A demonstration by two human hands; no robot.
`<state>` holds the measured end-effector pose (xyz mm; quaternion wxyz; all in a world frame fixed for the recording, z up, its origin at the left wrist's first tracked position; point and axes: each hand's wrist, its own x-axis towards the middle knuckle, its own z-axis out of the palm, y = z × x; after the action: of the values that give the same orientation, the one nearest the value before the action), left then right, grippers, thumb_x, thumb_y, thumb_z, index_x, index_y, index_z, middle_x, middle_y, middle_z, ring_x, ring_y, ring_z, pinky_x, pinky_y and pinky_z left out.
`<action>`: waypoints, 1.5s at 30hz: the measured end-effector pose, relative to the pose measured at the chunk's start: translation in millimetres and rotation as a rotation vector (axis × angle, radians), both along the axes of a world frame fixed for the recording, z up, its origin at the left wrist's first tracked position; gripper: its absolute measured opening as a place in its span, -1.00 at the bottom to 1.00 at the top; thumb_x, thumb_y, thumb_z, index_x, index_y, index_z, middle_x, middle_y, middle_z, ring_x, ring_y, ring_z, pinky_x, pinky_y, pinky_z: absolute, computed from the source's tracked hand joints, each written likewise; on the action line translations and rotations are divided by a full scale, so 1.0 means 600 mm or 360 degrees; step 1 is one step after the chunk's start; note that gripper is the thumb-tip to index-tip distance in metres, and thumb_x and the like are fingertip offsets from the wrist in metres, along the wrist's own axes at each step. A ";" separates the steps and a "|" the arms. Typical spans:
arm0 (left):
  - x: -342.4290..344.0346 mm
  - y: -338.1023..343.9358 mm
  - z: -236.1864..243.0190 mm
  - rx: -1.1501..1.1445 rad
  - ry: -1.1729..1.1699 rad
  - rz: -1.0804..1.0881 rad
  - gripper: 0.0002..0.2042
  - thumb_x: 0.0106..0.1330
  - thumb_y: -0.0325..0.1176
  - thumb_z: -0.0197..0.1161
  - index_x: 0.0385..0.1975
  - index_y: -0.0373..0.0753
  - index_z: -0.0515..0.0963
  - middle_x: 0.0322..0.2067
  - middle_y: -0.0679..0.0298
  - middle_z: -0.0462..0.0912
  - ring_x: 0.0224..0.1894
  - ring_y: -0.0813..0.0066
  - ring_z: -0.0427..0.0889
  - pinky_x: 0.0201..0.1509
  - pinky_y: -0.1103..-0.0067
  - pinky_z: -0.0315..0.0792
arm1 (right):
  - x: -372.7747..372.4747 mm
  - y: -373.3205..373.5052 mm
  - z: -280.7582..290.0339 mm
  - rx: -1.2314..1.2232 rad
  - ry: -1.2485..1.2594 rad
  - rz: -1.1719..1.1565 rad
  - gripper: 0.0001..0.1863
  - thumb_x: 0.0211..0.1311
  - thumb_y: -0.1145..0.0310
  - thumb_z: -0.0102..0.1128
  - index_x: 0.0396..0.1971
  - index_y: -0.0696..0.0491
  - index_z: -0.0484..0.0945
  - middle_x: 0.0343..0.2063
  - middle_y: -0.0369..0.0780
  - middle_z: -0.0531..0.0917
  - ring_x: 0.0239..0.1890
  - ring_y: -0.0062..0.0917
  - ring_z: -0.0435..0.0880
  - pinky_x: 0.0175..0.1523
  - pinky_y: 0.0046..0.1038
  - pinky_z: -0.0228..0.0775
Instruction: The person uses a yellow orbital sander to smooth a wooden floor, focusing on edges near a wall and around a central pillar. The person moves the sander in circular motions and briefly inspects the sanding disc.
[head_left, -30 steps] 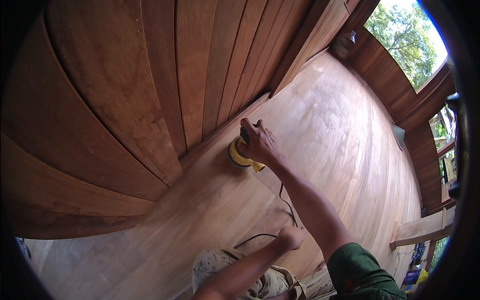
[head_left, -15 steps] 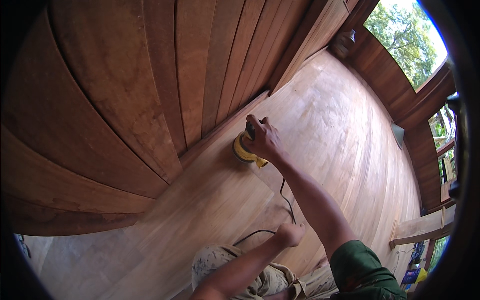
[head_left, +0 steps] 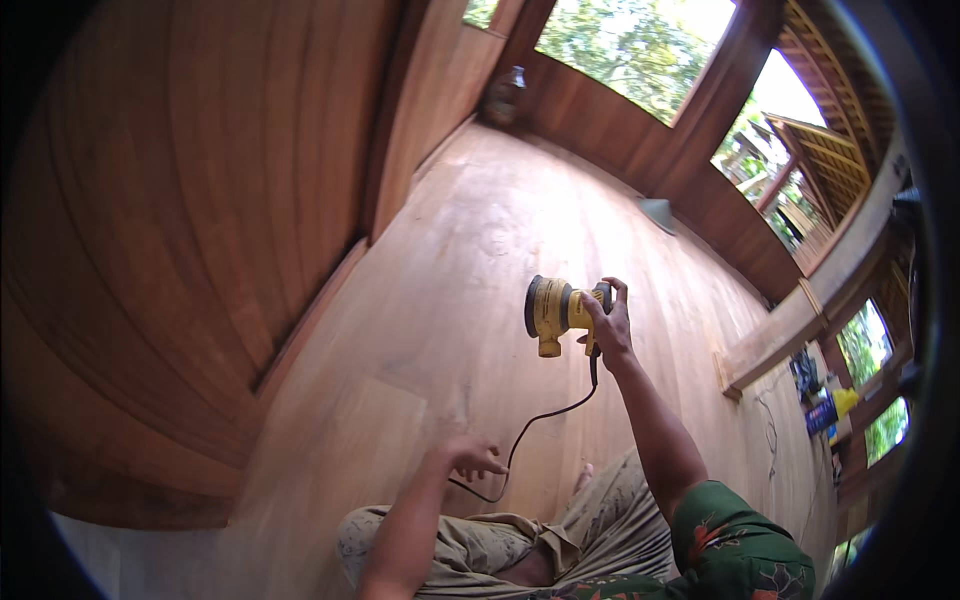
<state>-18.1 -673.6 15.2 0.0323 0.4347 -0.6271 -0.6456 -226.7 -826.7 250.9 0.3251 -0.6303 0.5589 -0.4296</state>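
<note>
Right hand [head_left: 616,326] grips sander [head_left: 556,308] sideways, disc [head_left: 532,306] facing off floor [head_left: 480,240], likely to avoid marking it; left hand [head_left: 470,457] loosely spread near cord [head_left: 553,413].

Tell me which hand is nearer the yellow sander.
Right. The right hand grips the yellow sander; the left hand is apart from it, lower and further left in the picture.
</note>
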 end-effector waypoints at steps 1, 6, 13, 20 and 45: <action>0.000 0.004 -0.005 -0.0012 -0.0022 0.0018 -0.21 0.37 0.23 0.50 0.38 -0.27 0.55 -0.18 0.10 0.85 -0.33 0.34 0.83 -0.28 0.43 0.74 | -0.057 0.015 0.014 0.0016 -0.0150 -0.0075 -0.27 0.44 -0.01 0.42 0.43 -0.21 0.22 0.03 -0.10 0.63 -0.17 -0.33 0.77 -0.31 -0.23 0.77; 0.010 0.023 -0.044 0.0103 -0.0032 -0.0084 -0.30 0.44 0.23 0.46 0.30 -0.26 0.62 -0.18 0.17 0.86 -0.25 0.40 0.83 -0.23 0.42 0.69 | -0.287 0.094 0.009 0.0109 -0.0890 -0.0228 -0.42 0.53 -0.11 0.23 0.34 -0.28 0.20 0.08 -0.20 0.61 -0.29 -0.36 0.78 -0.36 -0.37 0.69; 0.028 0.062 -0.044 0.0172 -0.0056 0.0248 -0.40 0.48 0.08 0.48 0.35 -0.16 0.56 -0.19 0.18 0.85 -0.29 0.44 0.78 -0.23 0.44 0.65 | -0.417 0.163 -0.106 0.0084 -0.1489 -0.0046 -0.58 0.63 -0.12 -0.06 0.02 -0.08 0.56 -0.18 -0.26 0.69 -0.32 -0.48 0.76 -0.46 -0.50 0.55; 0.020 0.099 -0.026 0.0269 -0.0062 0.0623 -0.56 0.57 -0.09 0.42 0.33 -0.10 0.58 -0.25 0.24 0.83 -0.31 0.50 0.77 -0.23 0.50 0.61 | -0.410 0.124 -0.160 0.0124 -0.1985 0.0154 -0.52 0.64 -0.08 -0.09 0.15 -0.02 0.58 -0.03 -0.27 0.72 -0.09 -0.48 0.77 -0.15 -0.43 0.69; -0.072 0.122 0.009 -0.0560 -0.0395 0.1124 -0.67 0.59 -0.27 0.34 0.23 -0.28 0.63 -0.22 0.15 0.85 -0.22 0.40 0.84 -0.12 0.44 0.69 | -0.406 0.135 -0.146 0.0242 -0.2252 0.0165 -0.47 0.59 -0.05 0.06 0.26 0.04 0.60 0.01 -0.19 0.79 0.00 -0.38 0.80 0.15 -0.25 0.67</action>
<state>-61.2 -600.4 20.8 0.2500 0.6856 -0.5393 -0.4203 -470.3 -745.8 163.1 0.6730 -0.2017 0.2118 -0.6794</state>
